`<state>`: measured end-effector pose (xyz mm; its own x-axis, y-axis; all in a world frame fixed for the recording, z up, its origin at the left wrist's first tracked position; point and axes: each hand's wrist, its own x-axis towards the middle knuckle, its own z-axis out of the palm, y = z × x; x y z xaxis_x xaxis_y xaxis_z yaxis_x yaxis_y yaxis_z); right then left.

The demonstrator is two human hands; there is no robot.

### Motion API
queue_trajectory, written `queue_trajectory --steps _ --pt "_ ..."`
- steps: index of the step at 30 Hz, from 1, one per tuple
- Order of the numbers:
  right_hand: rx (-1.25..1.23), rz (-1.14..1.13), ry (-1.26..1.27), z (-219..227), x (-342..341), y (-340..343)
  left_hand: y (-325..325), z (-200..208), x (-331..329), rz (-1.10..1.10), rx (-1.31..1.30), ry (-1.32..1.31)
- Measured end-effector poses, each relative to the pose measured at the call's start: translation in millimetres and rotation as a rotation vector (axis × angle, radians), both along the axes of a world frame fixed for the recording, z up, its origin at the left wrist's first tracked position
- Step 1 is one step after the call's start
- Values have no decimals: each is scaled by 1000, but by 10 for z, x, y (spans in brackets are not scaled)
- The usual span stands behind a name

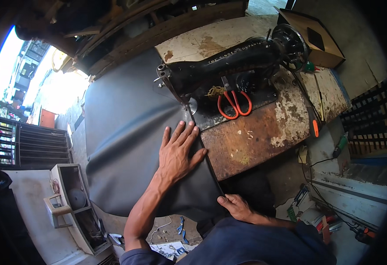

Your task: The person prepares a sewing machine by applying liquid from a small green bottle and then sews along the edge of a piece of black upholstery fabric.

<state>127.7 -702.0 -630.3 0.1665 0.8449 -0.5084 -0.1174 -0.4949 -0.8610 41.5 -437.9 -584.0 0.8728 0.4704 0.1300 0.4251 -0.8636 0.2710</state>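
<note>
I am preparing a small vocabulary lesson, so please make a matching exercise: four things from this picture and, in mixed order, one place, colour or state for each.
1. Left hand
2. Right hand
3. Scissors
4. Sewing machine

A. Orange-red at the handles
B. Palm down on the dark grey sheet
C. Black body
D. At the sheet's edge, close to the person's body

Pairs: 1-B, 2-D, 3-A, 4-C

The right hand (238, 208) had fingertips hidden beneath the sheet (123, 128), which covered part of the table (242, 148). On the machine (222, 62), the needle tip was too small to tell. Glare blotted out the ground (67, 88) at left; the lower edge cut off the shirt (251, 243).
</note>
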Motion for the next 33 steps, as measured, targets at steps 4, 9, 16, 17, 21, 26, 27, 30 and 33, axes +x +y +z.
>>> queue_trajectory --steps 4,9,16,17,21,26,27,30,33 --pt "229 353 -493 219 429 64 -215 62 -159 -100 -87 68" --pt "605 -214 -939 1404 1437 919 -286 93 -395 -56 -80 60" --pt "618 -237 -1466 1586 2061 1691 -263 123 -332 -69 -87 24" --pt "681 -195 -1323 1602 1884 1725 -245 134 -396 -53 -86 30" --pt "700 34 -939 1081 1419 1649 -253 31 -320 -85 -100 14" --pt "672 208 -1097 372 1087 1979 -255 64 -390 -92 -102 12" --pt "632 215 -1111 333 1080 2072 -249 64 -390 -93 -103 12" --pt "652 213 -1123 210 1126 2220 -250 50 -384 -91 -104 8" --pt "690 293 -1203 246 1173 2091 -255 53 -383 -89 -96 7"
